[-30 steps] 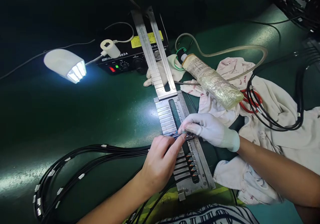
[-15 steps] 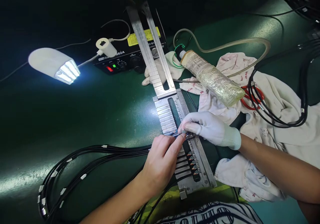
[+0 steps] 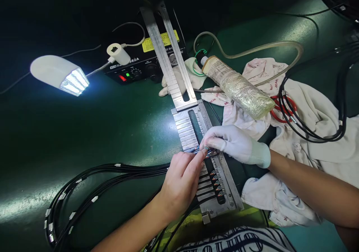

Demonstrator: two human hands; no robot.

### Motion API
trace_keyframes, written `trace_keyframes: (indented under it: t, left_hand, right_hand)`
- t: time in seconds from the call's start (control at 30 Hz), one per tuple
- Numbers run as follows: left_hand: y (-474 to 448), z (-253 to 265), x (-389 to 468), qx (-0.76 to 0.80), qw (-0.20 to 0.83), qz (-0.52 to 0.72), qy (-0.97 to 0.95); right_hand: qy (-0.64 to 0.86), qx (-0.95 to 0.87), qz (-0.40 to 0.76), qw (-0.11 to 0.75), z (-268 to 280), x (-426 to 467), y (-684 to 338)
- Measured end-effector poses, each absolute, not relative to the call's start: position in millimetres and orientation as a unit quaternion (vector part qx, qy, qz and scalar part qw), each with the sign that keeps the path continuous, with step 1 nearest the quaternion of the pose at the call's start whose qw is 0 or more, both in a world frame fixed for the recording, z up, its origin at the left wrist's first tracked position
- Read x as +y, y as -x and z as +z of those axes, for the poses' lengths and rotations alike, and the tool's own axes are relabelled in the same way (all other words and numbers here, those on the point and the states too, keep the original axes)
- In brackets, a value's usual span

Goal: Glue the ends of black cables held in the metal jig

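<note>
My left hand (image 3: 182, 179), bare, is closed round a bundle of black cables (image 3: 151, 169), its index fingertip close beside a small metal connector (image 3: 206, 147). My right hand (image 3: 234, 143), in a white glove, pinches this connector between thumb and fingers above the slotted metal fixture (image 3: 186, 126). Fingers hide part of the connector and the cable end. Below my hands, several cable ends with orange and blue wires (image 3: 218, 182) lie in the fixture's slots. Loops of the black cable with silvery bands run off to the left.
A lit white lamp (image 3: 58, 74) shines from the left. Behind the fixture stands a black dispenser box (image 3: 140, 70). On the right lie a wrapped bottle (image 3: 238, 87) with a hose, white cloths (image 3: 311, 106), red-handled scissors (image 3: 283, 109) and coiled black cables (image 3: 340, 102).
My left index fingertip has drawn back slightly to the left, so more of the connector shows. The right hand stays in place with its pinch.
</note>
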State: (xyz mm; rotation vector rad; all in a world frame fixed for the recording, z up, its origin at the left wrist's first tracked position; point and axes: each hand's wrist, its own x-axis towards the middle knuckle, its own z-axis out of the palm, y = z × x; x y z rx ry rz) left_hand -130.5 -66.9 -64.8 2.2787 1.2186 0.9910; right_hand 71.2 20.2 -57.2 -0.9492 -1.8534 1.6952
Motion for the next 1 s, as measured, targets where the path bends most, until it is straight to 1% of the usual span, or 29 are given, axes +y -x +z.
trace_keyframes:
  t: [0.37, 0.73, 1.0]
  left_hand:
    - [132.1, -63.4, -66.8, 0.439, 0.183, 0.319, -0.820]
    - [130.1, -62.7, -66.4, 0.423, 0.189, 0.368, -0.806]
    - [129.1, -59.5, -69.4, 0.427, 0.199, 0.372, -0.800]
  right_hand:
    - [0.326, -0.669, 0.622, 0.242, -56.5, 20.6, -70.1]
    - [0.337, -0.665, 0.627, 0.223, -57.3, 20.4, -71.9]
    - [0.327, -0.648, 0.655, 0.211, -51.5, 22.4, -71.2]
